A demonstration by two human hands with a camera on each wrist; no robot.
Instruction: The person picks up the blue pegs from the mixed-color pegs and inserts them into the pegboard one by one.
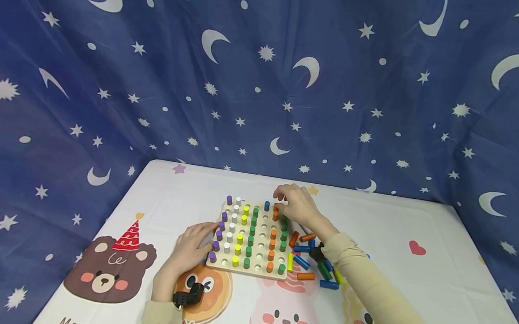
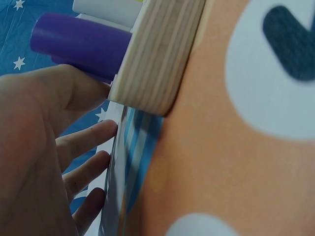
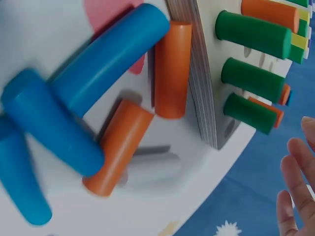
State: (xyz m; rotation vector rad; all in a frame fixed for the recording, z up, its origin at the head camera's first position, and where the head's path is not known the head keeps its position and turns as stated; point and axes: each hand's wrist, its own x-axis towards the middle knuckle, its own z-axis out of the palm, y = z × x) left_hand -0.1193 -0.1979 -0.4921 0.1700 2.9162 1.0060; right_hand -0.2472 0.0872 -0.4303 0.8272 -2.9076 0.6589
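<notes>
Rests left hand (image 1: 190,250) at left edge of pegboard (image 1: 254,271), touching wood with thumb just under a purple peg in left-wrist view. Has left grip loose, with fingers spread and clamped on nothing. Holds right hand (image 1: 299,205) over far right corner of pegboard, near far end of the column of orange pegs (image 1: 273,234). Has right grip apart in right-wrist view, with fingers slightly bent and off the pegs; can't tell about right thumb, hidden there. Shows pegboard lying flat on table (image 1: 399,227), with pegs upright in columns. Reads across pegboard, left to right: purple pegs (image 1: 222,226), white pegs (image 1: 232,227), yellow pegs (image 1: 239,239), green pegs (image 1: 252,231), a column mostly of bare holes with one blue peg (image 1: 266,206) at far end, then orange, then green again at right edge. Includes some gaps in white and yellow columns. Shows loose pegs on their sides just right of pegboard: blue, orange, green, and a yellow one (image 1: 290,262) close along right edge. Shows printed bear (image 1: 114,260) on table cover left of pegboard, and blue star-and-moon curtain (image 1: 344,112) beyond pegboard.
</notes>
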